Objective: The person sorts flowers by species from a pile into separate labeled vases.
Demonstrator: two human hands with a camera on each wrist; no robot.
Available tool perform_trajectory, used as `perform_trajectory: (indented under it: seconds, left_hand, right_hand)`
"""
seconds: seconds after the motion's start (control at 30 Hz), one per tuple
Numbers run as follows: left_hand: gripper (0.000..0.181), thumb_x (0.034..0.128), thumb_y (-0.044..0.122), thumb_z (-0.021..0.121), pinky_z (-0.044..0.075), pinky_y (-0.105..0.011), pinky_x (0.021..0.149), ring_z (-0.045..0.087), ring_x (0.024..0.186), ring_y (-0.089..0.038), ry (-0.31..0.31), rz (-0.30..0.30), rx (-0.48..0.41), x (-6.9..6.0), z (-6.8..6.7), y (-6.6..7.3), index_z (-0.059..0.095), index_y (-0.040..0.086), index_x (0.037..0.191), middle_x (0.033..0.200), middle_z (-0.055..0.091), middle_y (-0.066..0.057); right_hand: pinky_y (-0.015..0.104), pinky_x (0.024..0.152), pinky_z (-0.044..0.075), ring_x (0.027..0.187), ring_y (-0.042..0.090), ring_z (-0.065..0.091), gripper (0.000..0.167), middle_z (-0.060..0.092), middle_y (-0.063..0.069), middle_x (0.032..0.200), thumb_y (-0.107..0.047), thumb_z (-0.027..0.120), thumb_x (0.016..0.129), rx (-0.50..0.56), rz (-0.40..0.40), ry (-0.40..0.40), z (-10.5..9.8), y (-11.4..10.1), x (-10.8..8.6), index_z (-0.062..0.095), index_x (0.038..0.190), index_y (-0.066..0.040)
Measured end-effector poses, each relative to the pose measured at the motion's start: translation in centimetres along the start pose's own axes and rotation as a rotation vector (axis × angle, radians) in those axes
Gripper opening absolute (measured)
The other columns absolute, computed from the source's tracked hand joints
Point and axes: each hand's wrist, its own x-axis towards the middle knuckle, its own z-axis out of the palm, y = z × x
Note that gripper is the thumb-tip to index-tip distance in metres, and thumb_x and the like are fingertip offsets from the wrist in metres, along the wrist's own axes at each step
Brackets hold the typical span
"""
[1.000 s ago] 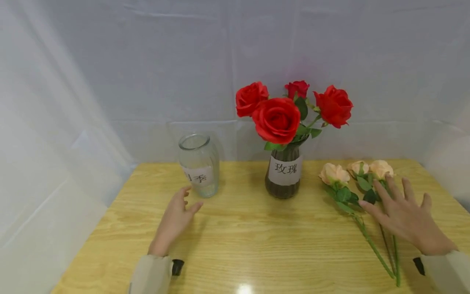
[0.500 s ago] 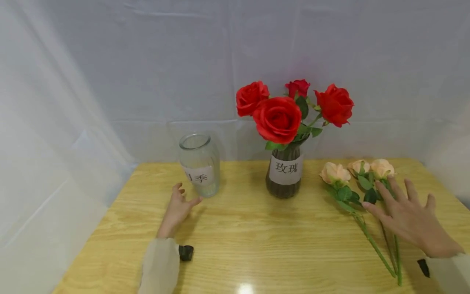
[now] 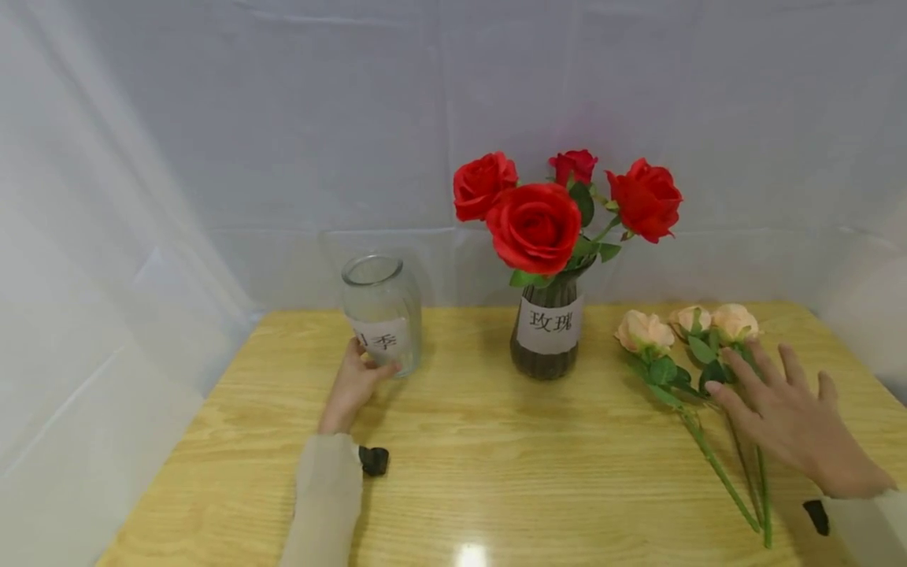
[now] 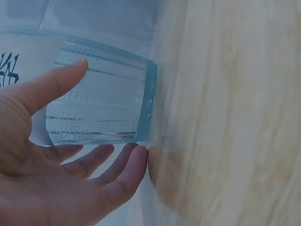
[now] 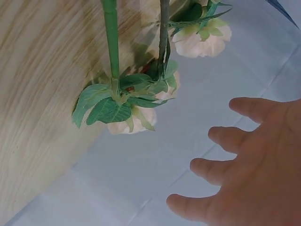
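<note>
On the left in the head view stands a clear glass vase with a white paper label. My left hand is at its lower left side, thumb in front of the glass. In the left wrist view the fingers lie along the vase's edge, loosely bent; whether they press on it is hard to tell. My right hand hovers, fingers spread, over several peach roses lying on the table. It holds nothing; in the right wrist view its fingers are apart from the blooms.
A dark glass vase with a white label holds several red roses near the table's back edge, between the clear vase and the peach roses. White sheeting hangs behind the wooden table and along its left side.
My left hand has moved forward and to the right, bringing its thumb in front of the clear vase. The right hand has stayed almost still above the peach roses.
</note>
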Motion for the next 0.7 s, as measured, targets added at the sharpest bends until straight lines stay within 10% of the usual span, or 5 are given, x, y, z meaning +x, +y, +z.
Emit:
perform_trajectory:
  seconds: [0.27, 0.7]
  left_hand:
    - [0.083, 0.0945, 0.003, 0.066, 0.030, -0.060, 0.113, 0.033, 0.140, -0.050, -0.011, 0.001, -0.026, 0.0, 0.3, -0.2, 0.012, -0.008, 0.156, 0.159, 0.022, -0.032]
    - [0.083, 0.0940, 0.005, 0.067, 0.034, -0.059, 0.111, 0.036, 0.136, -0.050, -0.017, -0.013, 0.017, 0.1, 0.2, 0.3, 0.012, -0.010, 0.155, 0.152, 0.028, -0.036]
  right_hand:
    - [0.076, 0.081, 0.042, 0.114, 0.068, 0.044, 0.068, 0.041, 0.048, 0.135, -0.040, 0.054, 0.106, -0.034, -0.101, 0.204, -0.2, 0.1, -0.1, 0.044, 0.139, 0.019]
    - [0.050, 0.057, 0.056, 0.078, 0.047, 0.068, 0.043, 0.058, 0.045, 0.112, -0.017, 0.056, 0.106, 0.214, 0.005, 0.140, -1.5, 0.1, 0.4, 0.052, 0.121, 0.023]
